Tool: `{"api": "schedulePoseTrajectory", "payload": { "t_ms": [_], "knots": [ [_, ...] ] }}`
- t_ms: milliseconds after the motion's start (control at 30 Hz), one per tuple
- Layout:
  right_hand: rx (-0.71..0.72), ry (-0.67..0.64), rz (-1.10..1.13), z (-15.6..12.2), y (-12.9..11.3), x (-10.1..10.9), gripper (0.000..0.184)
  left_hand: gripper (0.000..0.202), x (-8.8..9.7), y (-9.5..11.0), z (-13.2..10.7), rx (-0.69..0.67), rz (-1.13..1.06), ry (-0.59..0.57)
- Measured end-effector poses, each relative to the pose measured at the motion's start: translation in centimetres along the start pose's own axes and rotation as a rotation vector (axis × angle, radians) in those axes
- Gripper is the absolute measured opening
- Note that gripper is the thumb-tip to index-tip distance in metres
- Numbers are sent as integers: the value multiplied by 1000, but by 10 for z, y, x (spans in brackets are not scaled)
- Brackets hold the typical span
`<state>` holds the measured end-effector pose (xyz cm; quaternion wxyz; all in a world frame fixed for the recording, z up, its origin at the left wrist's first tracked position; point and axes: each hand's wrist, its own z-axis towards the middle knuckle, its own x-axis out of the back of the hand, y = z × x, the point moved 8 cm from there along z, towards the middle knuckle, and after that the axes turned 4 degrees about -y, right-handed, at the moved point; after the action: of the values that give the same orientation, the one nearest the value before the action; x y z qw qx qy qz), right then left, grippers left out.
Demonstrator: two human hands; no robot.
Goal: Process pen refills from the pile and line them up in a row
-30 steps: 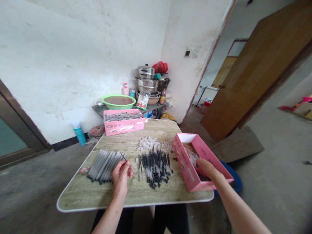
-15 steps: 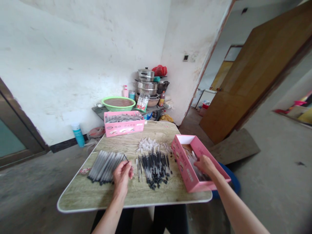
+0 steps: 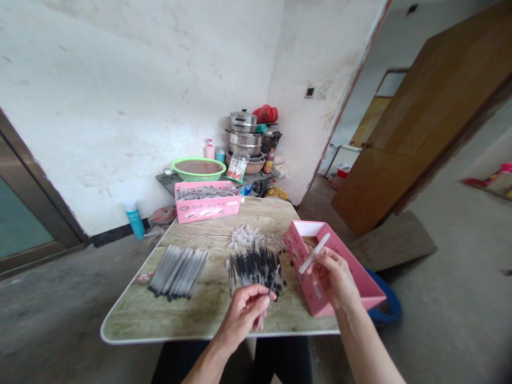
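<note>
My left hand is closed on a thin dark pen refill, its tip pointing up, near the front of the table. To the right, my right hand grips a whitish translucent pen barrel, slanted above the rim of a pink box. Between the hands and the wall lies a pile of black-ended refills. Behind it sits a heap of small clear-white pieces. At the left, a row of translucent pens with dark ends lies side by side.
A second pink box full of pens stands at the table's back left. Behind are a green basin of brownish liquid and stacked steel pots. A wooden door stands at the right.
My right hand has come up out of the pink box with a pen barrel. My left hand has moved right, away from the pen row, still holding the refill. The view has shifted slightly.
</note>
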<state>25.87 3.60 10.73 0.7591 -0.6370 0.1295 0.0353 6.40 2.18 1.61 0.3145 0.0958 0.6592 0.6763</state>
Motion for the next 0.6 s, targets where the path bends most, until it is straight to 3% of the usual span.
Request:
{"api": "schedulePoseTrajectory", "payload": {
  "t_ms": [300,600],
  "knots": [
    [-12,2,106,0,13,-24,14,35,-3,1,-3,44,41,-21],
    [-50,-44,108,-4,36,-26,13,35,3,-7,-4,87,-10,80]
  ]
}}
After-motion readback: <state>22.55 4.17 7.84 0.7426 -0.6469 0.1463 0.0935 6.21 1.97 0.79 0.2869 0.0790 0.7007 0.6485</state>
